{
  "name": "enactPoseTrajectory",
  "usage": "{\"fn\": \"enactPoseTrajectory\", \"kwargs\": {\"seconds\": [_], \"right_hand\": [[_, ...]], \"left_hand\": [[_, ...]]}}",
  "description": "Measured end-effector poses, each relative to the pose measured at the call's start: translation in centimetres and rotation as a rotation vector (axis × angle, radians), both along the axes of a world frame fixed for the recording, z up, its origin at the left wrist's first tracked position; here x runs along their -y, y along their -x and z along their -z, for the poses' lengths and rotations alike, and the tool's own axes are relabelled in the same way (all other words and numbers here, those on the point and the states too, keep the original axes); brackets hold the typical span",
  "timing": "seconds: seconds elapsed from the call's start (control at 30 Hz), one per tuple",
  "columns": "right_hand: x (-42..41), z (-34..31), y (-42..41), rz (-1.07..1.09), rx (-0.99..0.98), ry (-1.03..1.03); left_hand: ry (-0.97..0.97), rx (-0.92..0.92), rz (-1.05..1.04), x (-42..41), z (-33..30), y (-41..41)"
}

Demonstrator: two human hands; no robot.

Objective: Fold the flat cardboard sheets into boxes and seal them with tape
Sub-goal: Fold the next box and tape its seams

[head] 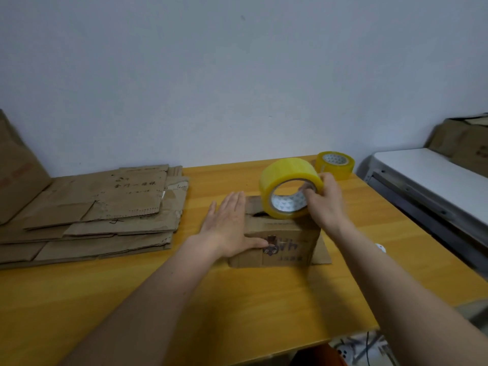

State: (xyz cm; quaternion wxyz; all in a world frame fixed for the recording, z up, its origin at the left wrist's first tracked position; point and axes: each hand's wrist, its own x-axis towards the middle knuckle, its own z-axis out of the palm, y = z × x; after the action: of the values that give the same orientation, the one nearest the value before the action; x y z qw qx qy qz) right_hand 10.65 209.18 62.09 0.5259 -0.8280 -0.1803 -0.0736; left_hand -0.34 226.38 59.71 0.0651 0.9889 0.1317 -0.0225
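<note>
Head view: left hand (227, 225) presses flat and spread on the box (277, 240); right hand (325, 198) grips the tape roll (290, 187) above it. Flaps may spring open if pressure eases.

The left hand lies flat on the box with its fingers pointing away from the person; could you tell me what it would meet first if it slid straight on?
Probably nothing until the wall. The left hand points past the held tape roll, though depth is unclear.
</note>
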Motion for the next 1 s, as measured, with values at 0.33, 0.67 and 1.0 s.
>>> {"fn": "enactPoseTrajectory", "kwargs": {"seconds": [0.33,0.67,1.0], "right_hand": [[1.7,2.0,-0.6,-0.012,-0.149,-0.323],[2.3,1.1,-1.9,-0.006,0.037,-0.189],[7.9,1.4,-4.0,0.194,0.053,-0.12]], "left_hand": [[-0.061,-0.087,0.047,1.0,-1.6,-1.7],[-0.037,0.133,0.16,2.5,-0.6,-3.4],[-0.036,0.117,0.161,2.5,-0.6,-3.6]]}}
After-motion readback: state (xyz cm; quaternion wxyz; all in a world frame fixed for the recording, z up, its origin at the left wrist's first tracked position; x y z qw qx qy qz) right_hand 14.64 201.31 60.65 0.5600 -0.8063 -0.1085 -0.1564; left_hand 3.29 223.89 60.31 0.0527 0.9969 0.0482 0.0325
